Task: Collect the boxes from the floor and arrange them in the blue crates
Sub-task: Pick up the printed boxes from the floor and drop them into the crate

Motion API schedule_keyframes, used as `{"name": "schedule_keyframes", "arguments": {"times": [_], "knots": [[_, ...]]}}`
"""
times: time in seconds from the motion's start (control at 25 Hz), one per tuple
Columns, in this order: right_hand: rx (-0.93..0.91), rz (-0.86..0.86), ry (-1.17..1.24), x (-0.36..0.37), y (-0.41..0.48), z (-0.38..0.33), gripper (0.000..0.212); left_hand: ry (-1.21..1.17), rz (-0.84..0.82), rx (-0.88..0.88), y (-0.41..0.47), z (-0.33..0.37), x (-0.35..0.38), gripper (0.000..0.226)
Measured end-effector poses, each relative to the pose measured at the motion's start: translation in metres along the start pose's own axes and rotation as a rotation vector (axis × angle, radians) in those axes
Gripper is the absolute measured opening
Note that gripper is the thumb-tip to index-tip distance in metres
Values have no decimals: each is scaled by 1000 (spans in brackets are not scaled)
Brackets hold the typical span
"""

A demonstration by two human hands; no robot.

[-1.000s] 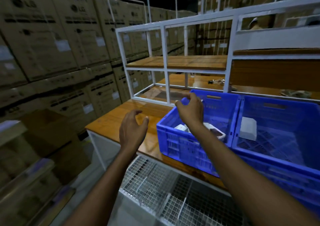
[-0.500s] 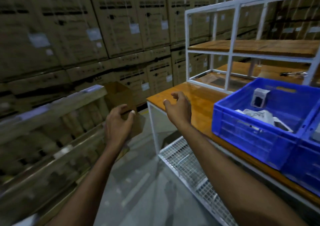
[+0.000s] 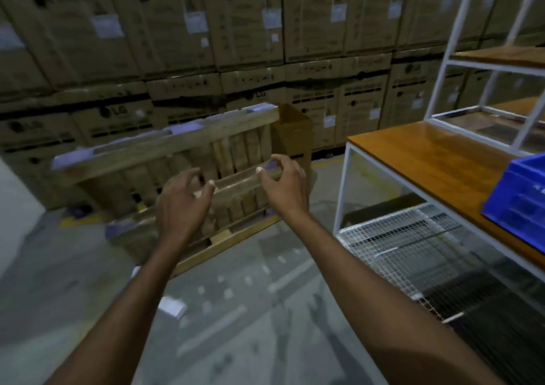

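Open grey floor [image 3: 241,311] lies ahead and below, bare but for a small white box [image 3: 172,306] lying just left of the middle. A wooden pallet [image 3: 182,160] leaning on edge blocks the way ahead, with stacked cartons [image 3: 236,30] walling off everything behind it. On the right the counter [image 3: 427,154] and its wire shelf [image 3: 413,246] beneath close that side.

The scene is being lit dimly from overhead, and a soft glare is being thrown off the tabletop [image 3: 436,160] while faint shadows are being cast on the floor [image 3: 265,311]. Motion blur is being smeared across the pallet [image 3: 165,148], the cartons [image 3: 177,24] and the left hand [image 3: 180,204]. Straight lines are being bent toward the edges by the wide lens.
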State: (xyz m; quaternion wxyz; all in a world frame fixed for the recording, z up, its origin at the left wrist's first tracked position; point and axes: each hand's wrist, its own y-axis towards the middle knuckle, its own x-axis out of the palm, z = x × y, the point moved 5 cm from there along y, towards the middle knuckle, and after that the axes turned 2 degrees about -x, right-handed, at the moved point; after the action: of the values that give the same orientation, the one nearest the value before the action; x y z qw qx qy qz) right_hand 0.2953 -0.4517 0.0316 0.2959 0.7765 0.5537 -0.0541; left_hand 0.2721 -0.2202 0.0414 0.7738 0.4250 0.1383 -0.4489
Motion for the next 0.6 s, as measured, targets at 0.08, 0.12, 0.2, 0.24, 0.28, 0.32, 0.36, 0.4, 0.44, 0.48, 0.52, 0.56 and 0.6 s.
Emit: {"name": "schedule_keyframes", "arguments": {"times": [0.08,0.12,0.2,0.24,0.28,0.32,0.36,0.4,0.44,0.48,0.52,0.56,0.6], "knots": [[-25,-52,-1,45,-13,-26,49,35,46,-44,1,-37,-35,42],[-36,-80,-3,66,-20,-40,49,53,66,-72,1,-55,-52,43],[-61,-139,3,107,-31,-67,51,86,94,-129,0,-88,-82,45],[-74,-164,11,125,-36,-80,51,94,108,-148,1,-104,-94,45],[-92,-179,13,143,-40,-92,52,96,124,-162,2,-118,-107,46],[-113,-189,12,162,-44,-103,52,99,147,-178,2,-134,-119,46],[-133,-201,12,181,-46,-111,52,105,172,-195,1,-149,-130,47],[-154,-219,14,202,-49,-120,52,119,198,-218,1,-164,-142,48],[-170,-238,18,221,-51,-127,52,136,218,-241,0,-178,-152,49],[-189,-257,21,240,-53,-132,52,157,236,-262,0,-191,-161,50],[-204,-279,25,259,-54,-138,52,175,253,-281,0,-205,-169,50],[-220,-303,31,277,-54,-142,51,197,270,-294,0,-216,-177,49],[-234,-334,45,297,-54,-147,51,222,291,-309,1,-230,-185,49]]}}
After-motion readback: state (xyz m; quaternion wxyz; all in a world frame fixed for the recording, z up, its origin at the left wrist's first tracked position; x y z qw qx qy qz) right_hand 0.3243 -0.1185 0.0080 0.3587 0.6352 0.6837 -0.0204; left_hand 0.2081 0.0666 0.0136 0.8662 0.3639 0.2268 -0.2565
